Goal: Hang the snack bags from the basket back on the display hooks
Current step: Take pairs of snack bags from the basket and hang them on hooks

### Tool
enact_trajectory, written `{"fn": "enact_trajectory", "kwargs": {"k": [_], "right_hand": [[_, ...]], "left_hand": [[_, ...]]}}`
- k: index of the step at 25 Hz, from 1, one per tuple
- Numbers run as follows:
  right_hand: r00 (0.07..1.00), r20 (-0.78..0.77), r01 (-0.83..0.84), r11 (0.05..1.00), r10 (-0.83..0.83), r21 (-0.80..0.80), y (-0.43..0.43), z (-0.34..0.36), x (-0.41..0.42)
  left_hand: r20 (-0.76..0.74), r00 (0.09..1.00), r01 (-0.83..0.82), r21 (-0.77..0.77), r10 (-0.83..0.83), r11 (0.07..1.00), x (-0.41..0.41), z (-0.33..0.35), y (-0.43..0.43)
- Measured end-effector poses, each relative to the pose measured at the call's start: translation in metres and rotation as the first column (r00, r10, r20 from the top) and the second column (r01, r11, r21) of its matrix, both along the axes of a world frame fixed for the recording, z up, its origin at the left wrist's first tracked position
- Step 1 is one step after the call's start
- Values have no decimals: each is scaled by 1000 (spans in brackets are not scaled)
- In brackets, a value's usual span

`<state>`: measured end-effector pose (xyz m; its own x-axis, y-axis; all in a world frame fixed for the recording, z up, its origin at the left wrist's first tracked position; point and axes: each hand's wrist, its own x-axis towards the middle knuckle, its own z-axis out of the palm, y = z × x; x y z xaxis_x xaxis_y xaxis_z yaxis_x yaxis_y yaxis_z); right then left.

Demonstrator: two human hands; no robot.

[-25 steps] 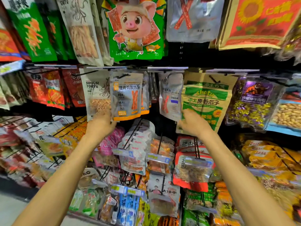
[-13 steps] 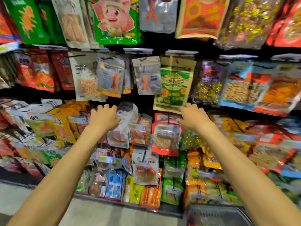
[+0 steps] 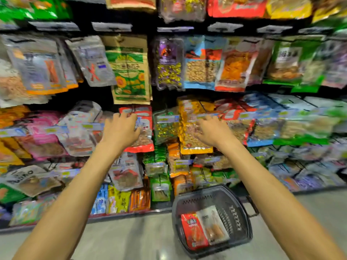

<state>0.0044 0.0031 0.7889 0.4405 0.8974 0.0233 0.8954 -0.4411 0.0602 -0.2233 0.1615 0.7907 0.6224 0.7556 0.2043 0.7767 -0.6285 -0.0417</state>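
Both bare arms reach forward toward a wall of hanging snack packets, and the whole picture is smeared with motion blur. The left hand [image 3: 121,129] is raised in front of a red-edged clear packet of brown snacks [image 3: 143,132] on the middle row; its fingers are loosely bent with the tips at the packet's face, and the blur makes it impossible to tell whether they grip it or only touch it. The right hand [image 3: 213,131] is held palm down with fingers spread and relaxed, over a yellow-orange packet of nuts [image 3: 193,128] hanging just to the right of centre; it appears to hold nothing, though whether the fingertips touch the packet cannot be told. Above and between the hands hangs a tan paper bag with a green sunflower label [image 3: 129,70], and beside it to the right a clear purple-topped bag of gold-wrapped sweets [image 3: 169,64]. A dark plastic shopping basket [image 3: 236,209] stands on the pale floor [image 3: 131,239] below the right forearm, close to the bottom shelf. Inside it lie two snack bags side by side, touching: a red packet [image 3: 193,230] on the left and a whitish clear packet with tan sticks [image 3: 213,225] on the right.
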Motion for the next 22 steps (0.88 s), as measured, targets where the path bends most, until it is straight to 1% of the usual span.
{"fn": "enact_trajectory", "kwargs": {"k": [2,6,8,11,13,15,18,20,22], "right_hand": [[1000,-12,14,999,-14,-40,-19,-14,28],[998,-69,-6,992,-3,-123,-49,-53,98],[995,-102,-38,983,19,-180,-59,-81,135],[980,-197,-72,957,16,-280,-69,-126,184],[976,-216,-107,946,40,-307,-78,-164,209],[966,-255,-130,936,44,-328,-89,-203,227],[945,-328,-167,867,4,-469,-103,-263,240],[934,-354,-165,826,-44,-539,-107,-302,246],[923,-377,-159,806,-85,-571,-111,-343,247]], "left_hand": [[16,999,47,-37,-46,998,33,-14,-17],[-44,997,58,-100,-63,993,107,-54,-45],[-64,997,42,-141,-51,989,143,-81,-59],[-112,994,-21,-232,-5,972,189,-130,-80],[-146,989,-40,-279,-1,960,211,-167,-95],[-185,983,-71,-367,2,928,227,-207,-112],[-262,965,-153,-508,17,847,237,-262,-132],[-307,952,-189,-553,13,812,240,-300,-139],[-331,944,-208,-594,0,777,241,-341,-143]]}}
